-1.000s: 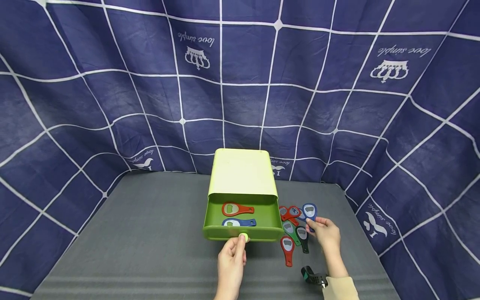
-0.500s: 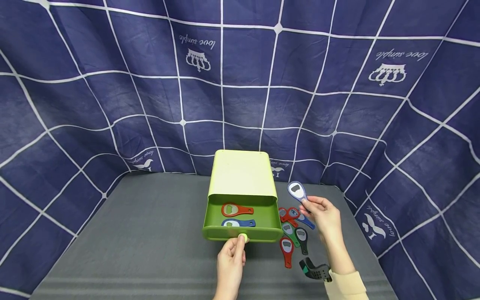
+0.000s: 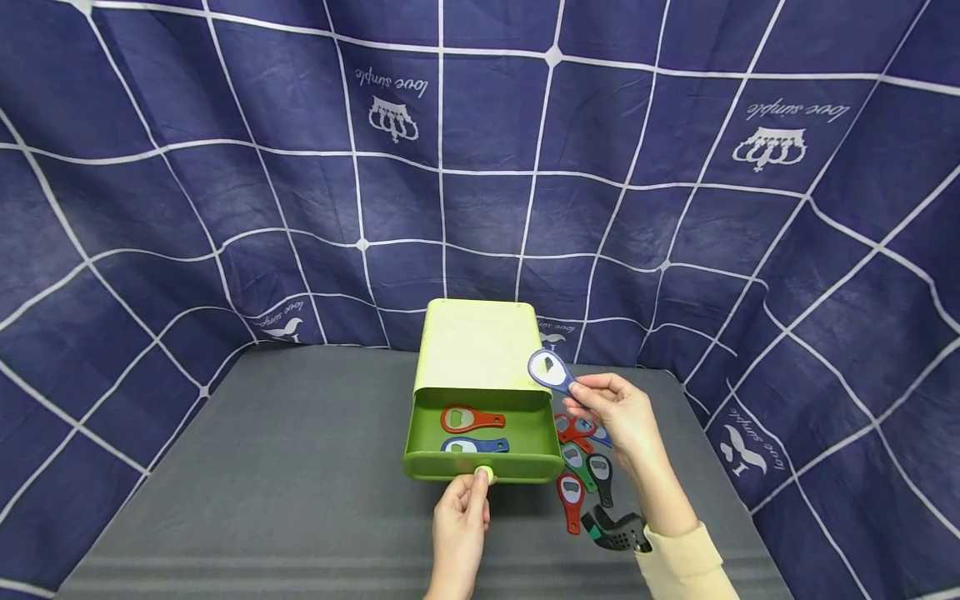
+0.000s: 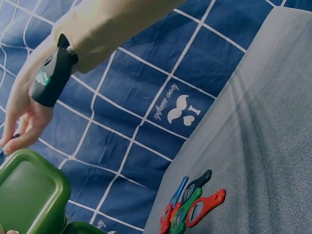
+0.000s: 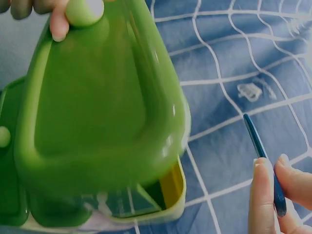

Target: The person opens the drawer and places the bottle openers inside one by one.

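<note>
My left hand [image 3: 460, 525] pinches the pale round knob [image 3: 487, 474] of a green drawer [image 3: 442, 468], which stands pulled out of a light-yellow cabinet [image 3: 483, 346]. A red bottle opener [image 3: 491, 420] and a blue one [image 3: 491, 446] lie inside. To the right, my right hand [image 3: 622, 412] holds another blue bottle opener [image 3: 558, 382] by its handle end, between thumb and fingers. Its round head overlaps the cabinet's right front corner in the head view. From the right wrist, this opener [image 5: 258, 141] shows edge-on, beside the drawer.
Right of the cabinet, several more openers lie on the grey table [image 3: 300, 467], among them a red one [image 3: 572, 496], a black one [image 3: 602, 475] and a green one [image 4: 185, 212]. A further drawer front [image 5: 9, 170] shows in the right wrist view. Blue curtain [image 3: 480, 208] hangs behind.
The right hand has lifted the blue bottle opener off the pile and carried it up and left toward the cabinet. The left hand and drawer have stayed put.
</note>
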Motion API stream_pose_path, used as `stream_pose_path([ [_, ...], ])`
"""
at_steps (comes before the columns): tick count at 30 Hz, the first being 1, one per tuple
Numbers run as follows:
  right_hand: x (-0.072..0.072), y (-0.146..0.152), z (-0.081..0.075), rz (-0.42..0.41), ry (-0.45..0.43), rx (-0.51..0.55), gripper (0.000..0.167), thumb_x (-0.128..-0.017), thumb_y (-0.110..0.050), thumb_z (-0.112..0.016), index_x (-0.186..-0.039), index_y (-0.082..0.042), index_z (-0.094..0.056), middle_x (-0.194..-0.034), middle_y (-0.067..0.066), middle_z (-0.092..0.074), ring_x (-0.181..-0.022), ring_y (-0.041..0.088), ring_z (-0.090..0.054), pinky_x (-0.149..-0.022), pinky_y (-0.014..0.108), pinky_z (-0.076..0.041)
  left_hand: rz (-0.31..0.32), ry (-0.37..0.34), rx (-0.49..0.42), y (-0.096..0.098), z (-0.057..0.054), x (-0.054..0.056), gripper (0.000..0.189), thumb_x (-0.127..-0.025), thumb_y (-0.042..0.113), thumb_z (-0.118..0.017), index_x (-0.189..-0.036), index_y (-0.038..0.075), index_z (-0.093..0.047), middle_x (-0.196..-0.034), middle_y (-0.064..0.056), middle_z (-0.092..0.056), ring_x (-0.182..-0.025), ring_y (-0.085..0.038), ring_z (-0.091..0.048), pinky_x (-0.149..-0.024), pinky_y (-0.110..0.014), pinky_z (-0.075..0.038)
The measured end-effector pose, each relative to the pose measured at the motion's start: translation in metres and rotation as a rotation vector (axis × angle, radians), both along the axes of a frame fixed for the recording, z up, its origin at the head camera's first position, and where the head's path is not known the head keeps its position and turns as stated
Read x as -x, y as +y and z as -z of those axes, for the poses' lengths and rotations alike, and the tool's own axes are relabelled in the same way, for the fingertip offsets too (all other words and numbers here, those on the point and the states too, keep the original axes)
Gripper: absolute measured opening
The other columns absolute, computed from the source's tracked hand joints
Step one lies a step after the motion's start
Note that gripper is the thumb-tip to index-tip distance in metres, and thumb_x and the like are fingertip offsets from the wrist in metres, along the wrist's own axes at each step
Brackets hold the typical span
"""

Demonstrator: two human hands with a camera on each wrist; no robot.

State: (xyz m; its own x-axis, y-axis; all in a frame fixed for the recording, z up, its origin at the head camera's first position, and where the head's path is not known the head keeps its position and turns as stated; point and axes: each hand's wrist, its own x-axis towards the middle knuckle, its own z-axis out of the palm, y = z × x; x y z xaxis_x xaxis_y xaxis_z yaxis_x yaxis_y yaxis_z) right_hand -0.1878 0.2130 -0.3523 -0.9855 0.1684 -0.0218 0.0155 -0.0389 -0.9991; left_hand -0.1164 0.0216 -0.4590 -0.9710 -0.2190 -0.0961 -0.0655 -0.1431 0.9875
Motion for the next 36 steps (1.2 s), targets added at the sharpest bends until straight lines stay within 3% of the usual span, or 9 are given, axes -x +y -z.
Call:
stream_pose_path([
  [8,0.005,-0.026,0.000,-0.111,-0.039,-0.140,0.026,-0.087,-0.003,-0.073,-0.107,0.010,-0.061,-0.078,0.002,-0.072,-0.070,0.014,-0.073,-0.068,0.028,-0.059,0.001,-0.002,0.003,0.000,0.001,0.001,0.028,-0.098,0.029,-0.061,-0.096,0.002,-0.068,-0.058,0.006,-0.047,-0.051,-0.004,-0.045,-0.051,-0.019,-0.040],
  [20,0.009,-0.057,0.013,-0.161,-0.057,-0.527,0.015,-0.077,-0.021,-0.084,-0.081,-0.010,-0.075,-0.072,0.001,-0.074,-0.060,0.019,-0.064,-0.060,0.034,-0.054,0.012,-0.032,-0.009,0.000,0.001,0.002,0.031,-0.099,0.031,-0.060,-0.098,0.000,-0.067,-0.058,0.006,-0.046,-0.052,-0.005,-0.045,-0.052,-0.020,-0.039],
  [29,0.013,-0.064,0.019,-0.179,-0.057,-0.574,0.012,-0.080,-0.018,-0.082,-0.080,-0.008,-0.076,-0.074,0.004,-0.075,-0.062,0.017,-0.070,-0.060,0.030,-0.054,0.014,-0.029,-0.009,0.000,0.002,0.002,0.032,-0.099,0.031,-0.059,-0.099,-0.001,-0.067,-0.059,0.006,-0.046,-0.053,-0.005,-0.045,-0.053,-0.020,-0.040],
  [36,0.016,-0.068,0.022,-0.207,-0.023,-0.695,0.010,-0.083,-0.018,-0.080,-0.086,-0.010,-0.077,-0.077,0.003,-0.076,-0.065,0.013,-0.070,-0.064,0.028,-0.055,0.017,-0.039,-0.009,0.000,0.001,0.002,0.031,-0.099,0.031,-0.059,-0.099,0.001,-0.067,-0.060,0.005,-0.046,-0.053,-0.006,-0.045,-0.054,-0.020,-0.040],
])
